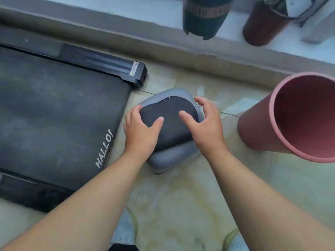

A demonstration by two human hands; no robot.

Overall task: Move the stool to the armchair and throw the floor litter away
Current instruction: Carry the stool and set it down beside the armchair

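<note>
Grey stool (170,127) on floor (181,196); left hand (140,131) and right hand (206,125) grip seat's opposite sides, thumbs on top.

treadmill (54,115) left, pink bin (272,127) right, floor (181,196) near side free

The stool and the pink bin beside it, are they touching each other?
Apart. The head view shows a strip of bare floor tile between the stool and the pink bin.
</note>
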